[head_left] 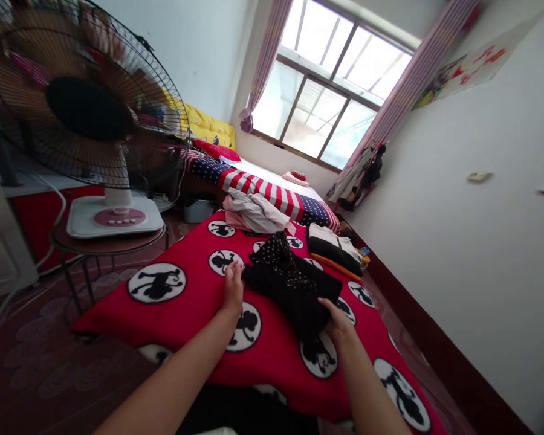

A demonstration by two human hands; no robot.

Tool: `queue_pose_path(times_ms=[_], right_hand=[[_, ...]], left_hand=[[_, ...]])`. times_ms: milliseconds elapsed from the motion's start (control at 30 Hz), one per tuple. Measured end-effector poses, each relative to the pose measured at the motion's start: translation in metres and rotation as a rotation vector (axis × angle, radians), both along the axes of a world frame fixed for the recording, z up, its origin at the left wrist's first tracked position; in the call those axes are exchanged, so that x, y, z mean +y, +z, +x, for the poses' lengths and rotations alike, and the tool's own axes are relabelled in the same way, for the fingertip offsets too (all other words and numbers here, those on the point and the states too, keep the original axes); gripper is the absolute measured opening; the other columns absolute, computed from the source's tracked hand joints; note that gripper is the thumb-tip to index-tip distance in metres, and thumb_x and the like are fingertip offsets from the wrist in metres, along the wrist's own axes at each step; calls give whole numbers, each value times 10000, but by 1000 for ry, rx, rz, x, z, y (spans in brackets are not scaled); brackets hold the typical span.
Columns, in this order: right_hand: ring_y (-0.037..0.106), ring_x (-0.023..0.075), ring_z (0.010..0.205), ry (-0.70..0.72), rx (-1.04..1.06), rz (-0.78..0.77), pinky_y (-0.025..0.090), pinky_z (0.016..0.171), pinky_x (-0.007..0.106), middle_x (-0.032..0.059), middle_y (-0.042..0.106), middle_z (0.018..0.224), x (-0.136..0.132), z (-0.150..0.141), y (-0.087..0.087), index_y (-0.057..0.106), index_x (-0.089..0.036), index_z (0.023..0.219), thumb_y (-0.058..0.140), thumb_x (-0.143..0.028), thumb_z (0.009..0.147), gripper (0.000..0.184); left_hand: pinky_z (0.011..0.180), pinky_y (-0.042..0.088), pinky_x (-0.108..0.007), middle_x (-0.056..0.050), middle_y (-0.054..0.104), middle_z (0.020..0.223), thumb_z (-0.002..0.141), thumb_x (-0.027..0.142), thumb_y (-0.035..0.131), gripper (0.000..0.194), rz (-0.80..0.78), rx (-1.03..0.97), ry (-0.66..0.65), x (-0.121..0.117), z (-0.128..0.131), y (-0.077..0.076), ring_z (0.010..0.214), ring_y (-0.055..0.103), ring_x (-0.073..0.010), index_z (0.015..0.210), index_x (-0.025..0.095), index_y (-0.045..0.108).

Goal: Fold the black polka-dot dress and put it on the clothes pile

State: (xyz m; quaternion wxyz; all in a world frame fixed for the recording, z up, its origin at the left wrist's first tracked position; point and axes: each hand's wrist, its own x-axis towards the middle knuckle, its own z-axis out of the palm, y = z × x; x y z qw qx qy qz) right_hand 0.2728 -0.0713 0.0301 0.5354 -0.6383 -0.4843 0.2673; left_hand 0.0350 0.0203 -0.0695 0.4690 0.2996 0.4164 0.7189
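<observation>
A black garment with small white dots lies crumpled on a red bed cover printed with black-and-white cartoon circles. My left hand rests flat on the cover, fingertips touching the garment's left edge, fingers stretched out. My right hand is at the garment's near right corner, its fingers tucked under the black cloth and gripping it.
A pile of pale clothes and a folded stack of dark and white clothes lie farther along the bed. A standing fan sits on a small round table at left. A white wall runs along the right.
</observation>
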Motion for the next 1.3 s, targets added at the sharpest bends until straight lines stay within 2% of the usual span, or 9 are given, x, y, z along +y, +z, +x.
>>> queue_pose_path(times_ms=[100, 200, 300, 400, 567, 800, 967, 1200, 1300], right_hand=[[661, 293, 747, -246, -127, -120, 551, 668, 443, 105, 668, 738, -24, 27, -22, 590, -194, 770, 682, -405, 610, 280], [602, 299, 982, -435, -471, 59, 477, 893, 461, 144, 631, 1043, -29, 29, -15, 599, -165, 1026, 654, -379, 662, 425], [566, 257, 1047, -164, -679, 212, 456, 930, 404, 102, 603, 1117, -21, -9, -7, 604, -197, 1060, 582, -323, 768, 318], [531, 248, 1090, 110, -893, 166, 451, 929, 380, 74, 580, 1168, -6, -62, -10, 618, -231, 1087, 654, -295, 754, 342], [512, 301, 1076, 109, -1203, -44, 466, 841, 407, 99, 565, 1180, 23, -98, -14, 568, -227, 1221, 798, -220, 595, 667], [611, 194, 787, 104, -697, 53, 459, 747, 312, 18, 667, 814, 26, -69, -6, 653, -204, 774, 637, -237, 723, 63], [612, 194, 720, 87, -380, 156, 461, 693, 302, 10, 677, 739, 20, -65, -9, 653, -191, 775, 642, -344, 722, 163], [628, 195, 917, 391, -580, 189, 454, 861, 323, 32, 703, 916, 5, -74, -15, 674, -223, 735, 609, -310, 790, 122], [637, 201, 897, 251, -553, 192, 468, 839, 330, 42, 707, 924, 8, -53, -10, 689, -222, 827, 560, -366, 830, 194]], left_hand=[[944, 477, -353, -136, 606, 1199, 911, 430, 443, 341, 9, 81, 48, 0, 0, -1, 1136, 586, -229, 1140, 186, 507], [1004, 421, -332, -118, 568, 1246, 912, 384, 440, 304, 31, 166, 124, -5, -3, 5, 1171, 544, -211, 1138, 193, 512], [925, 459, -300, -100, 602, 1149, 909, 350, 412, 267, 46, 255, 195, -14, -8, 14, 1053, 588, -191, 1086, 191, 533], [641, 499, -264, -44, 638, 783, 919, 372, 351, 290, 42, 321, 156, -23, -11, 21, 671, 611, -161, 931, 186, 572], [476, 407, -248, -14, 616, 559, 897, 428, 403, 362, 33, 533, -65, -32, -9, 23, 436, 537, -145, 743, 188, 626], [660, 424, -307, -110, 710, 743, 738, 417, 662, 235, -2, 677, -36, -33, 1, 26, 740, 646, -257, 812, 201, 722], [654, 450, -278, -58, 700, 780, 720, 378, 664, 195, 101, 592, -85, -23, 11, 29, 723, 630, -211, 770, 193, 699], [788, 465, -348, -40, 559, 715, 676, 221, 557, 174, 67, 704, 76, -20, -3, 22, 753, 572, -222, 521, 221, 478], [921, 423, -382, -80, 552, 857, 605, 208, 578, 222, 78, 841, 122, -21, -10, 21, 929, 559, -273, 468, 238, 406]])
